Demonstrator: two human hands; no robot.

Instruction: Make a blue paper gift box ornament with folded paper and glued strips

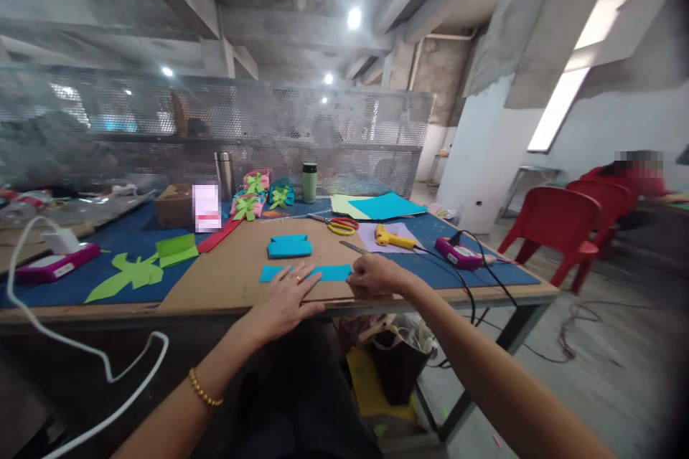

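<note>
A narrow blue strip [336, 273], paper or felt, lies across the brown board near the table's front edge. My left hand [291, 294] rests flat on its left half, fingers spread. At the strip's right end is my right hand [377, 275], its fingers curled closed against the strip. A thin metal blade [352, 247] shows just beyond its knuckles; whether the hand grips it is hidden. Behind the strip sits a folded blue piece [289, 247]. Scissors with red and yellow handles [343, 226] lie farther back.
A yellow glue gun [395, 237] lies on a lilac sheet, its cord running to a purple box [457, 252]. Blue sheets [387, 206], a green bottle [308, 183] and bow-trimmed pieces [248, 206] stand behind. Green cutouts [129, 275] lie left. Red chairs [560, 222] and a person are at right.
</note>
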